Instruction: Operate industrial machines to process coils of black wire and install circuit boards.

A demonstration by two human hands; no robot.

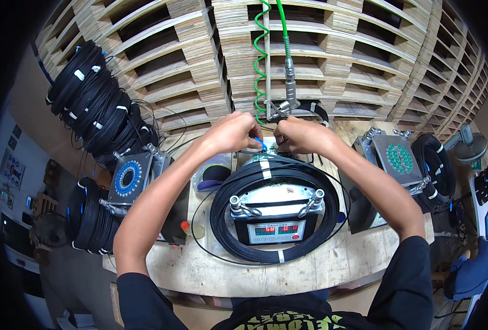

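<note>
My left hand (236, 132) is closed in a pinch on a small blue connector (260, 143) behind the middle machine. Close beside it, my right hand (302, 135) has its fingers pressed together; whatever they grip is hidden. Small green and white parts (272, 148) lie just below my fingertips. In front of both hands, a coil of black cable (279, 256) with white tape bands rings the machine (277, 196), which has two clamp knobs and a lit red digital display (277, 231).
A machine with a ring of blue connectors (127, 179) stands at left, another with green ones (400, 158) at right. Black cable coils (90, 104) are stacked at far left. A metal air gun (289, 91) hangs on a green hose before wooden pallets (172, 60). A purple-and-black roll (215, 174) sits left of the coil.
</note>
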